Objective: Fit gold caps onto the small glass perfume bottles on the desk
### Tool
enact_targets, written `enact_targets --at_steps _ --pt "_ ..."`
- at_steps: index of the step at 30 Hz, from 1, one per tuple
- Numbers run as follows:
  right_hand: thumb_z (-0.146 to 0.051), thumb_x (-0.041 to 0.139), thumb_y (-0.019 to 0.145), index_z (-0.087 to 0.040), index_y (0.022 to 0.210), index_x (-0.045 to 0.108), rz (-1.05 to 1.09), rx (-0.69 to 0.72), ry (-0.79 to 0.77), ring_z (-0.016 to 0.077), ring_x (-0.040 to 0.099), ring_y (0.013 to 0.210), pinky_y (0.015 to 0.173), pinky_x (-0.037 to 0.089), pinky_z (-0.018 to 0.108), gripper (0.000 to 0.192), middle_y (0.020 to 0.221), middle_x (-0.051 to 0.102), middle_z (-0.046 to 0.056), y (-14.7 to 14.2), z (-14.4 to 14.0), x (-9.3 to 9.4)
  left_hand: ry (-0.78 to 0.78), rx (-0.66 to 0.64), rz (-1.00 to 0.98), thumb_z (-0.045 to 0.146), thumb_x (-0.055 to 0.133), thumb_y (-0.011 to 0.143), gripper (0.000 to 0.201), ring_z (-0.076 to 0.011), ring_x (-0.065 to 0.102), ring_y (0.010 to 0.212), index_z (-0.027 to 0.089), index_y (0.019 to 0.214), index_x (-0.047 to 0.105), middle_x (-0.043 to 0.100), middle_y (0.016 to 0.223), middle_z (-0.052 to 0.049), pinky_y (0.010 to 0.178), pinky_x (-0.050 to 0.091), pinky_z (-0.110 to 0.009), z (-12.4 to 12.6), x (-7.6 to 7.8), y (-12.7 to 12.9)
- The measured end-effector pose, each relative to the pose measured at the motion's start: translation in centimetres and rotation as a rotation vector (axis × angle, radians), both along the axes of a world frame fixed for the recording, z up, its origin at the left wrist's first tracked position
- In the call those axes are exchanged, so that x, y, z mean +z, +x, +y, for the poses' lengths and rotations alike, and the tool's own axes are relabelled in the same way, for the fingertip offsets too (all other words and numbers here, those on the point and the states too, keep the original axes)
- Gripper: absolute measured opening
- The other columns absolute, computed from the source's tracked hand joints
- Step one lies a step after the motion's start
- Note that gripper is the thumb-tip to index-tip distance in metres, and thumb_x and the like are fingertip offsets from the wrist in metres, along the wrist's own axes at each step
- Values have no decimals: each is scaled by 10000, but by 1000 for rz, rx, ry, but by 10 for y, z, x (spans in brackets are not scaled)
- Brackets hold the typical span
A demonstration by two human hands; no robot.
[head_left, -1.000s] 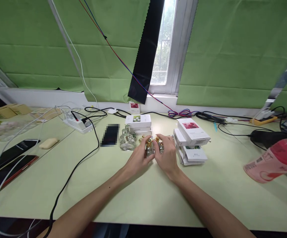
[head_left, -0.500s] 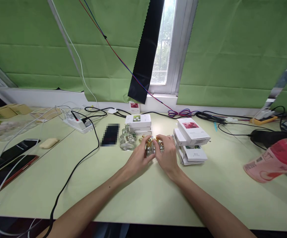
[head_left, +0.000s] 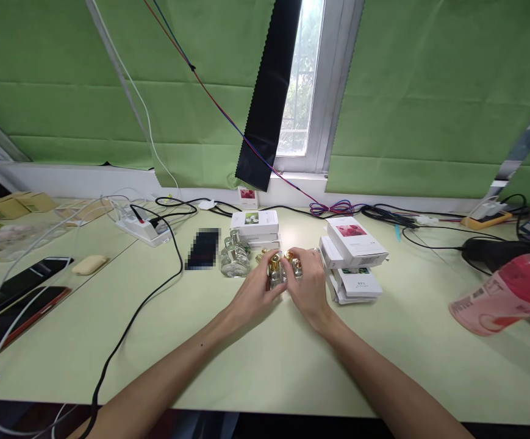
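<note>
Both hands meet around a cluster of small glass perfume bottles [head_left: 275, 274] with gold caps, standing on the table [head_left: 265, 360]. My left hand [head_left: 256, 285] curls its thumb and fingers about the left side of the cluster. From the other side, my right hand [head_left: 309, 281] closes on it, fingertips near the gold caps. My fingers hide part of the bottles. Just left of them stand clear glass bottles [head_left: 235, 261]. White boxes [head_left: 254, 223] with a flower picture are stacked behind, and another stack of white boxes [head_left: 355, 244] sits beside my right hand.
A pink bottle [head_left: 493, 299] lies tilted at the right. To the left are a power strip [head_left: 143, 230], a black cable [head_left: 155, 286], phones [head_left: 22, 280] and a small cream case [head_left: 89, 264]. Cables run along the wall. The table's front edge is close below my forearms.
</note>
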State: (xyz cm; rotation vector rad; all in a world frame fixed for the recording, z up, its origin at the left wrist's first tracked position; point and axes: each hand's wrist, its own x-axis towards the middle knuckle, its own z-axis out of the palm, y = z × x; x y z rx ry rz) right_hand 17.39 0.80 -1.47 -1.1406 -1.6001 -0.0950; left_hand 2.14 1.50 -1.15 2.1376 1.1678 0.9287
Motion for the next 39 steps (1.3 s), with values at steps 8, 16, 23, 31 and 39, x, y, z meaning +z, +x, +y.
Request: enact_targets --at_steps 8,16,23,31,39 --pt "-261 561 993 -189 1055 615 1 2 10 252 555 908 808 479 396 108 957 689 80 -1 0 -1 7 -5 -6 241 613 864 645 -113 528 637 261 1434 311 604 1193 -73 626 429 -275 -1 2 1" --pt "-217 483 1023 -180 1093 615 36 40 39 245 555 960 845 491 406 153 999 690 95 -2 -3 2 -13 10 9 268 619 868 664 -121 518 626 251 1455 309 614 1090 -60 627 429 -286 0 0 0" --pt "-213 470 1029 -182 1094 623 38 55 48 244 556 943 827 499 404 169 989 699 96 -2 -2 1 -13 13 16 276 622 863 669 -124 512 623 254 1452 305 613 1053 -47 624 427 -285 0 0 0" --pt "-225 497 1022 -176 1070 630 41 46 39 243 558 929 818 500 400 150 977 702 94 -1 -2 2 -11 12 20 295 624 870 661 -129 512 617 245 1448 307 607 993 -33 606 416 -281 0 1 0" --pt "-235 519 1010 -197 1076 630 43 35 21 247 562 930 813 500 396 135 975 701 83 -2 -2 2 -16 13 14 290 628 871 649 -121 509 617 255 1437 313 594 1039 -40 599 411 -273 -1 2 1"
